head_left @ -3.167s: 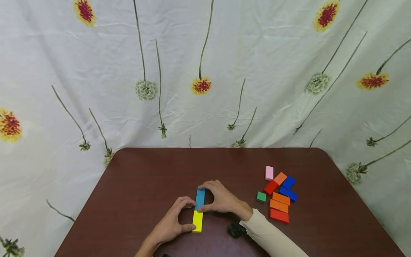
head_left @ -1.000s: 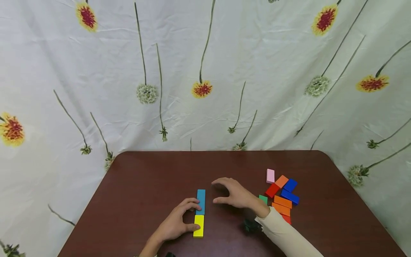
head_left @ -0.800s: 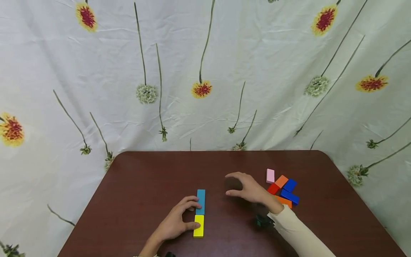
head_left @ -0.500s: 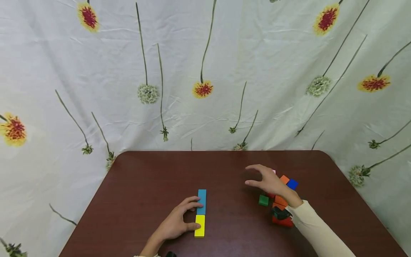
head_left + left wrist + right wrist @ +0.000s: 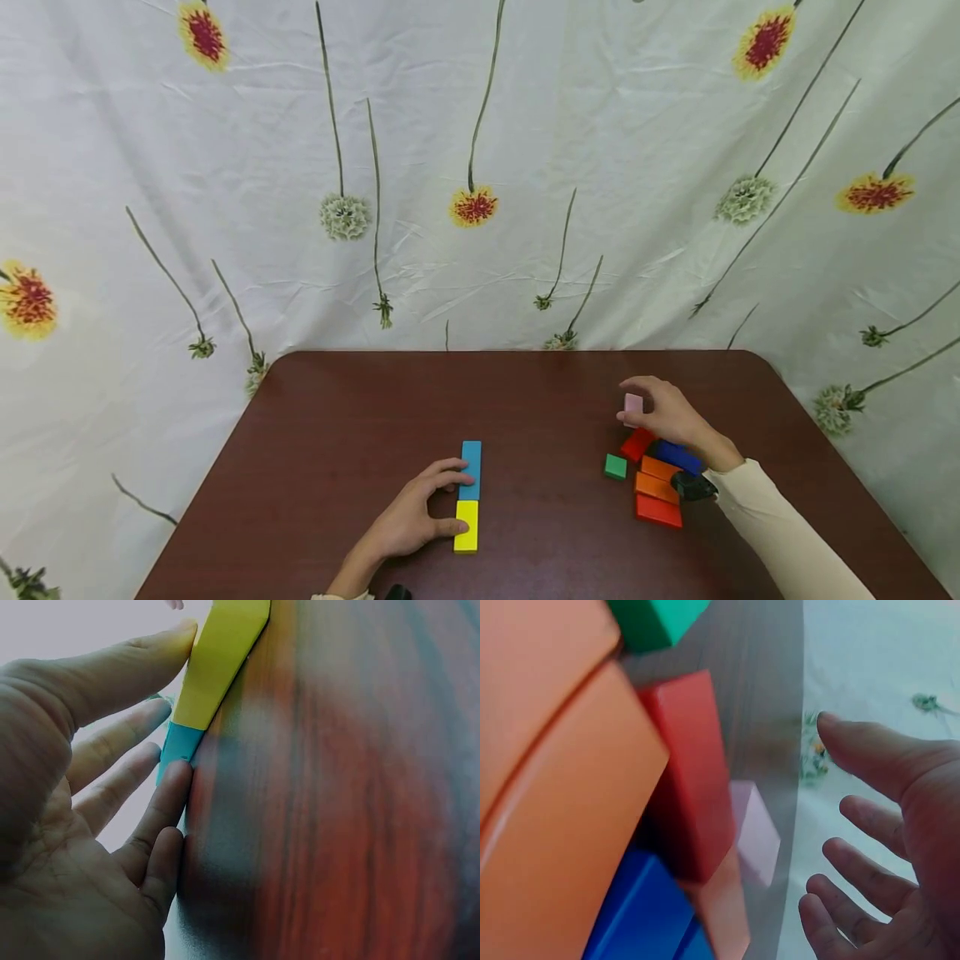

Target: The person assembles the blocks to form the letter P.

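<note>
A pale, creased cloth [image 5: 420,125] fills the upper frame and both side edges of the head view, printed with red-and-yellow flowers [image 5: 473,207], whitish round blooms [image 5: 345,217] and long thin stems. Below spreads a dark reddish-brown table [image 5: 352,408], its far corners rounded, faintly shiny at lower centre.

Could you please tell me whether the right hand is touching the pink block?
Apart: the right wrist view shows a thin strip of table and pale cloth between the right hand and the pink block.
</note>
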The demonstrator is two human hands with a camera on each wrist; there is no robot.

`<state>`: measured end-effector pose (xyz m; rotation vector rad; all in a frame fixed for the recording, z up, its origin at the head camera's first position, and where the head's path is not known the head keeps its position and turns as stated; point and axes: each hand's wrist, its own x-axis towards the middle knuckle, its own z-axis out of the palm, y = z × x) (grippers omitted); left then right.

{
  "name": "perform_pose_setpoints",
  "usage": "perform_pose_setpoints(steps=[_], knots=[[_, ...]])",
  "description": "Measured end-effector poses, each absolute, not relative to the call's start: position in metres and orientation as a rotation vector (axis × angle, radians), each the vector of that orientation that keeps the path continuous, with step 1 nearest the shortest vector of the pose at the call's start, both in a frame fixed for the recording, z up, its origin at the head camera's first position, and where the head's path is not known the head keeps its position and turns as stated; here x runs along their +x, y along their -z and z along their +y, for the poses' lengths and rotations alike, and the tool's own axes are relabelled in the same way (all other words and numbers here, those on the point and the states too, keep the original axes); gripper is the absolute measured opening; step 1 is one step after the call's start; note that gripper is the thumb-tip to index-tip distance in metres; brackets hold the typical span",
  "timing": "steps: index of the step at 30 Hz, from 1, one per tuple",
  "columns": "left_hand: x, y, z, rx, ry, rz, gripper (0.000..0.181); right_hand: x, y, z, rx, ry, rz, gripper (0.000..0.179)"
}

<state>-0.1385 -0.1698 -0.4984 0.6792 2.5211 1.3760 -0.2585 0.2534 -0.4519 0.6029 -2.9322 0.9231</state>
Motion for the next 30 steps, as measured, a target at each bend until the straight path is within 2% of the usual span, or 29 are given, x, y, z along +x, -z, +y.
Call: perform_pose_setpoints(steps=[30], knots=[[-0.141, 0.5, -0.172, 0.701, -1.371, 2.518, 0.048, -0.27, 0.47, 0.269, 0.611, -0.815, -3.035, 0.045]])
